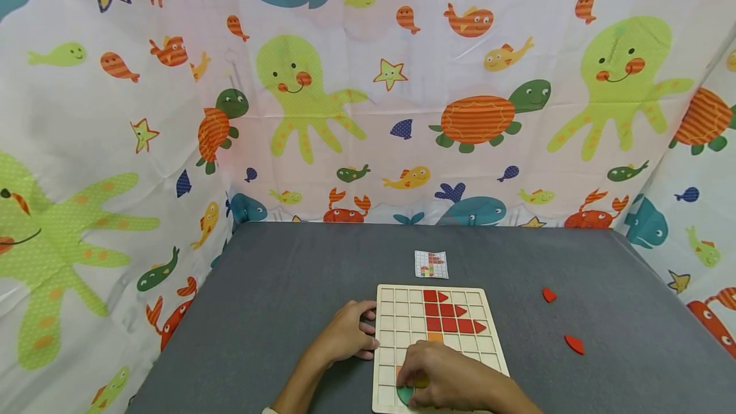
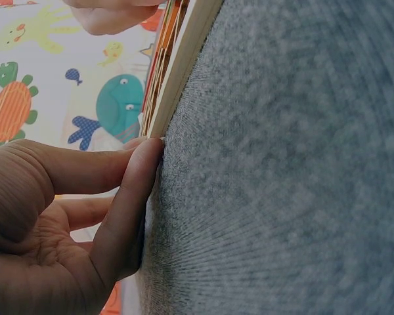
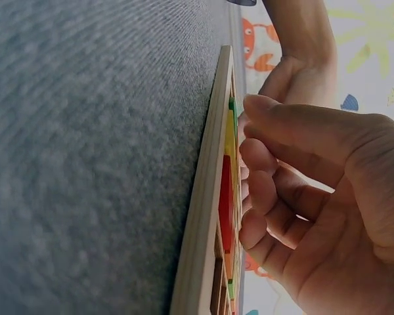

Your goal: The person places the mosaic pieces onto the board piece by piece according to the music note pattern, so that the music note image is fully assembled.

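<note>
A light wooden grid board [image 1: 386, 363] lies on the grey table, holding red squares [image 1: 449, 324] and triangles in stepped rows. Along its left edge, my left hand [image 1: 345, 331] grips the rim, with thumb and fingertips against the wood in the left wrist view. My right hand [image 1: 439, 372] reaches over the lower part of the board. Its thumb and fingertips pinch at a rounded green piece [image 1: 404, 395] low in the grid. A yellow piece [image 1: 422, 381] shows beneath the right fingers, and an orange square [image 1: 435, 337] lies above the knuckles. Part of the grid is hidden by this hand.
Behind the board lies a small pattern card [image 1: 431, 264] with coloured shapes. Two loose red pieces, one farther back [image 1: 549, 294] and a curved one [image 1: 574, 344], rest to the right. A sea-animal curtain [image 1: 345, 190] hangs around the table's back and sides.
</note>
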Tool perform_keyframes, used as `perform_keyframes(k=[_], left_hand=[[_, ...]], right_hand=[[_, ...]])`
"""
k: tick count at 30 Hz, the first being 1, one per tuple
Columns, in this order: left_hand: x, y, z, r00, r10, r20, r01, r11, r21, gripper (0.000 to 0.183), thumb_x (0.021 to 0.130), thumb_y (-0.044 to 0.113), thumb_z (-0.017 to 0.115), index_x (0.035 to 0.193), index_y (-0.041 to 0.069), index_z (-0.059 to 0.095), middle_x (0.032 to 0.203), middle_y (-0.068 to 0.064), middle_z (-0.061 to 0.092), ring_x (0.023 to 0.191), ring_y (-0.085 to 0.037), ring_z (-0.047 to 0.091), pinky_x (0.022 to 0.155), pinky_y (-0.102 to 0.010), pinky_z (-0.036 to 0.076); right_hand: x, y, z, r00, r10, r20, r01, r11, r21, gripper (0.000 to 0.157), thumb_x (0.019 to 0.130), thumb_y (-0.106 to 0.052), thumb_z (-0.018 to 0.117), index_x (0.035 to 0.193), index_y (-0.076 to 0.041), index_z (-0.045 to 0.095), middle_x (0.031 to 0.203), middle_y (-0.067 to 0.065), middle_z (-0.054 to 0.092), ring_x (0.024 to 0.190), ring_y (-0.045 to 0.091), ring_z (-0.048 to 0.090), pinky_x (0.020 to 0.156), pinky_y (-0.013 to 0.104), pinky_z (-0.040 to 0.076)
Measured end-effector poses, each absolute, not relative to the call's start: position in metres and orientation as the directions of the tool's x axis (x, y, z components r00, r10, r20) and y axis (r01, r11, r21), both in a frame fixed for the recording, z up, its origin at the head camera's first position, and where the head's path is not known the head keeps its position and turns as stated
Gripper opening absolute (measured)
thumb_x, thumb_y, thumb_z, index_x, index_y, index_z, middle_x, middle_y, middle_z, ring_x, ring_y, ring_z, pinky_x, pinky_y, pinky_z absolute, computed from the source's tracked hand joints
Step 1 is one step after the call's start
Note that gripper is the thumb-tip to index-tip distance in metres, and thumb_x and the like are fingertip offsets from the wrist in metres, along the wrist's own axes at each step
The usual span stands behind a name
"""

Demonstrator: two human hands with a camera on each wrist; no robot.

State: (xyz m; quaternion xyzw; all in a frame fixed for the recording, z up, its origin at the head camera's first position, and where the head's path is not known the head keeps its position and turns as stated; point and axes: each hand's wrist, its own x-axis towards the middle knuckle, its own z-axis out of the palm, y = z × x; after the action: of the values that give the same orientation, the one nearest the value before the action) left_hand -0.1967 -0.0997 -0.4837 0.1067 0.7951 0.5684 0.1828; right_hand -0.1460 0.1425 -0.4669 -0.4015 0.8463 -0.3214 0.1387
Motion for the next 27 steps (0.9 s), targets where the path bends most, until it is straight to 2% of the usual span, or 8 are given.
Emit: perform_keyframes(k=[3, 10, 14, 18, 22, 27], left_hand=[[-0.197, -0.100, -0.483, -0.910, 0.378, -0.172, -0.042, 0.330, 0.943, 0.075, 0.080, -0.019, 0.075, 0.150, -0.006, 0.051, 0.123, -0.016, 0.054, 0.098, -0.024, 0.065, 0.061, -0.035, 0.068], [-0.198, -0.099, -0.483, -0.909, 0.377, -0.177, -0.050, 0.325, 0.945, 0.076, 0.080, -0.019, 0.076, 0.150, -0.005, 0.052, 0.123, -0.016, 0.054, 0.098, -0.024, 0.064, 0.060, -0.036, 0.068], [-0.199, -0.099, -0.483, -0.907, 0.379, -0.183, -0.058, 0.319, 0.946, 0.077, 0.079, -0.020, 0.076, 0.151, -0.005, 0.051, 0.124, -0.016, 0.054, 0.098, -0.025, 0.064, 0.061, -0.037, 0.068], [-0.198, -0.099, -0.482, -0.906, 0.379, -0.190, -0.065, 0.318, 0.946, 0.078, 0.079, -0.020, 0.076, 0.152, -0.005, 0.051, 0.125, -0.016, 0.054, 0.099, -0.026, 0.064, 0.061, -0.038, 0.068], [-0.198, -0.099, -0.482, -0.907, 0.377, -0.186, -0.063, 0.317, 0.946, 0.078, 0.079, -0.020, 0.076, 0.151, -0.005, 0.051, 0.124, -0.016, 0.054, 0.099, -0.025, 0.064, 0.061, -0.038, 0.068], [-0.198, -0.099, -0.483, -0.907, 0.378, -0.183, -0.058, 0.319, 0.946, 0.078, 0.079, -0.020, 0.076, 0.151, -0.006, 0.050, 0.124, -0.016, 0.054, 0.098, -0.024, 0.063, 0.061, -0.037, 0.068]], right_hand=[[-0.148, 0.144, -0.465, -0.646, -0.763, 0.018, -0.569, 0.465, -0.678, 0.020, 0.087, -0.020, 0.088, 0.106, -0.023, 0.081, 0.100, -0.020, 0.066, 0.091, -0.005, 0.056, 0.079, 0.017, 0.054], [-0.153, 0.163, -0.464, -0.715, -0.698, -0.040, -0.410, 0.465, -0.785, 0.021, 0.089, -0.021, 0.086, 0.109, -0.021, 0.081, 0.104, -0.015, 0.069, 0.091, 0.002, 0.060, 0.079, 0.023, 0.057], [-0.154, 0.179, -0.464, -0.759, -0.651, -0.021, -0.386, 0.476, -0.790, 0.021, 0.090, -0.022, 0.085, 0.111, -0.021, 0.079, 0.105, -0.011, 0.070, 0.093, 0.005, 0.062, 0.079, 0.026, 0.058], [-0.154, 0.196, -0.463, -0.798, -0.602, -0.011, -0.366, 0.500, -0.785, 0.025, 0.090, -0.027, 0.086, 0.112, -0.019, 0.077, 0.102, -0.008, 0.071, 0.089, 0.008, 0.061, 0.072, 0.024, 0.055], [-0.155, 0.217, -0.465, -0.823, -0.567, 0.024, -0.386, 0.529, -0.755, 0.028, 0.089, -0.027, 0.087, 0.113, -0.018, 0.077, 0.101, -0.007, 0.071, 0.087, 0.007, 0.060, 0.068, 0.023, 0.055], [-0.153, 0.242, -0.465, -0.863, -0.504, 0.021, -0.351, 0.570, -0.743, 0.028, 0.088, -0.025, 0.087, 0.113, -0.017, 0.078, 0.097, -0.008, 0.069, 0.085, 0.005, 0.059, 0.065, 0.023, 0.054]])
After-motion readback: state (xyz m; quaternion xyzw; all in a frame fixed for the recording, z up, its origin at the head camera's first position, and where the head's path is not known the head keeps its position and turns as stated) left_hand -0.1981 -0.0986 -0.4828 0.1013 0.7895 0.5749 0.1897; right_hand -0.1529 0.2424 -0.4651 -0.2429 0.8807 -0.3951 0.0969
